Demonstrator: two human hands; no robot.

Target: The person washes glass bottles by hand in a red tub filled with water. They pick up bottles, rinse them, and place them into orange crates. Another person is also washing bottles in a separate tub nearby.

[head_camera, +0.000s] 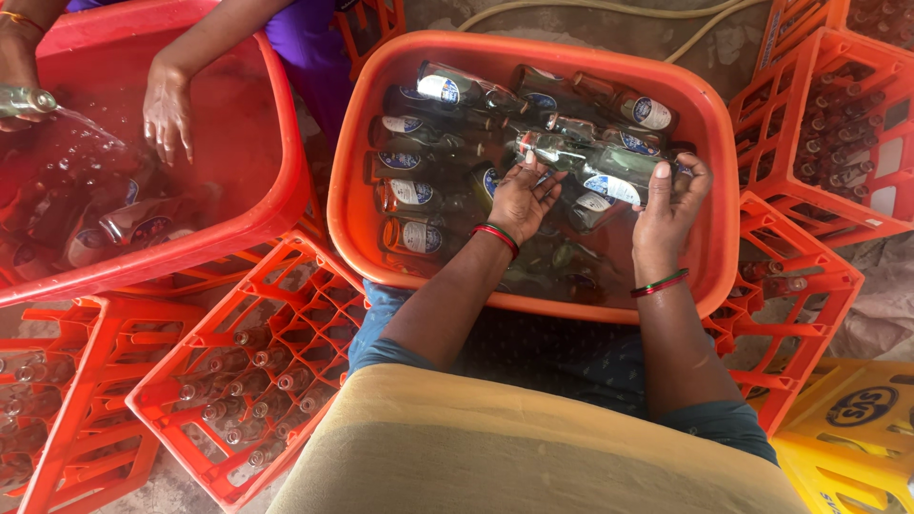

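Left of the orange wash tub [709, 143], an orange crate [252, 381] holds upright bottles in roughly half its cells, the rest being bare, so I judge the work well short of done. Over the tub's middle, the left hand [522, 198] and right hand [669, 205] together grip one clear glass bottle [581, 157] lying crosswise above the water. Beneath it many labelled bottles [419, 190] lie soaking in the tub, seemingly still awaiting handling, and further crates stand right of the tub.
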